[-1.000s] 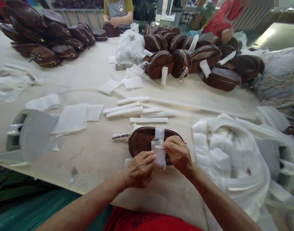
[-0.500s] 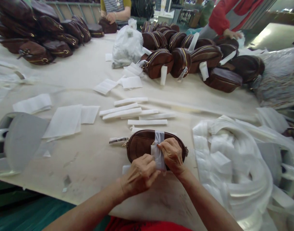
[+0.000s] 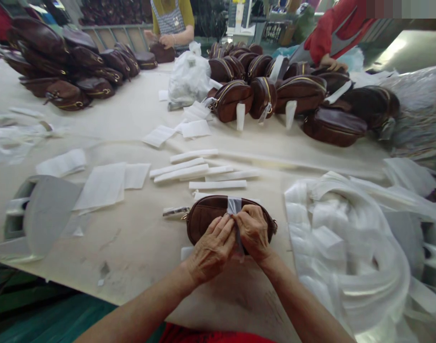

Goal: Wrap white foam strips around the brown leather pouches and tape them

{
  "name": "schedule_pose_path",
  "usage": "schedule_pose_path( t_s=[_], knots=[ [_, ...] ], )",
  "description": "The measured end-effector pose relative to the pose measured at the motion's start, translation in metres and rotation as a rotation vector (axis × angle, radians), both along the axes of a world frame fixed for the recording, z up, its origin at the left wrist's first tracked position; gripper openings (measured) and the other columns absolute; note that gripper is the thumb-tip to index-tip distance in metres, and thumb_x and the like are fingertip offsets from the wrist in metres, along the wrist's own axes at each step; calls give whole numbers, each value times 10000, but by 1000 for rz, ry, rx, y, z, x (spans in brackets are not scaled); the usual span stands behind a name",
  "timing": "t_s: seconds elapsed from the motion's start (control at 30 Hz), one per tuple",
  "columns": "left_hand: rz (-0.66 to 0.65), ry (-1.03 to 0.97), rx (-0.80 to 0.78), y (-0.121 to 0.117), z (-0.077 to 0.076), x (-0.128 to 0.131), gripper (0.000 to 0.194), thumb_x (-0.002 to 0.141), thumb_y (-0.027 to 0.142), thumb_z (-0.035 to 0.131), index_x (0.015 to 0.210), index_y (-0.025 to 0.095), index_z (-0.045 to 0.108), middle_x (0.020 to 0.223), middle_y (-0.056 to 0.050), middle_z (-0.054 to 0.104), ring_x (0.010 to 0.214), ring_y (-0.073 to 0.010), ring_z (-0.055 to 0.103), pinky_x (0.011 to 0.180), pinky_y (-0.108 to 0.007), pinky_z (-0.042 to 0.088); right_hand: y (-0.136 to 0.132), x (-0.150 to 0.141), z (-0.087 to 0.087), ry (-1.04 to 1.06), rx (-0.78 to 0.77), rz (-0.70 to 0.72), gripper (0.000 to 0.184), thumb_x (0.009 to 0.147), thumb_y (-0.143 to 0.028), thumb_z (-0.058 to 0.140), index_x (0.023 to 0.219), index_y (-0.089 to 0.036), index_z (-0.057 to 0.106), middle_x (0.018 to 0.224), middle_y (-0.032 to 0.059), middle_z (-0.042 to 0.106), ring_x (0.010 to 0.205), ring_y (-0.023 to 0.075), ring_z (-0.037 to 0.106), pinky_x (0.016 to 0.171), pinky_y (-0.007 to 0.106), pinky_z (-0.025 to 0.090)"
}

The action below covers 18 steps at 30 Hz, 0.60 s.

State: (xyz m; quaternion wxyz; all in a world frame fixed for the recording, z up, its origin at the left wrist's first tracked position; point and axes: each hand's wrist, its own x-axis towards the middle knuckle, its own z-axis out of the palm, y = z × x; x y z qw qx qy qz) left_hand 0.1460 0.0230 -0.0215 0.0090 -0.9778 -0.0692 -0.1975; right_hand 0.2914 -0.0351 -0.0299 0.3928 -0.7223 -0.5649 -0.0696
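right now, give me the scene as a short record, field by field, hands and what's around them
left grip: laid on the brown bag, beside the right one
right grip: bent over the bag at the translucent strip; whether it pinches the strip is unclear
strip: lies across the bag
bag: on the pale table
beyond bag: loose white strips
left: white sheets
right: heaped white wrapping
far side: two groups of brown bags; two co-workers
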Motion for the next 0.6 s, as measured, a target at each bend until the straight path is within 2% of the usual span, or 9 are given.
schedule_pose_path(
  t_s=[0.2, 0.4, 0.5, 0.6],
  knots=[
    [-7, 43, -2, -1, -1, 0, 407, 867, 139, 430, 1252, 8, 459, 1346, -223, 430, 1343, -298, 284, 1067, -430, 371, 1, 0, -3, 11, -17, -42, 295, 916, -205, 466, 625, -184, 510, 751, 42, 497, 752, 167, 432, 699, 281, 388],
    [14, 58, 10, 0, -3, 2, 392, 869, 132, 390, 1233, 16, 477, 1344, -217, 438, 1311, -299, 343, 1048, -430, 382, 8, 0, -6, -32, -87, -81, 266, 902, -178, 442, 650, -184, 528, 743, 64, 503, 754, 201, 432, 689, 323, 397],
    [0, 24, 46, 1, -2, 4, 373, 867, 116, 365, 1196, 12, 504, 1310, -214, 473, 1269, -300, 400, 1029, -428, 398, 7, -2, 3, 36, -34, -81, 199, 894, -156, 429, 743, -176, 557, 799, 81, 540, 797, 211, 481, 717, 340, 443],
    [-12, -32, 77, 1, -1, 3, 345, 870, 96, 366, 1173, 30, 518, 1295, -202, 491, 1256, -298, 415, 1017, -428, 399, -16, 5, 22, 143, 78, -51, 129, 891, -160, 450, 924, -181, 573, 956, 94, 578, 938, 199, 532, 827, 336, 472]
  ],
)
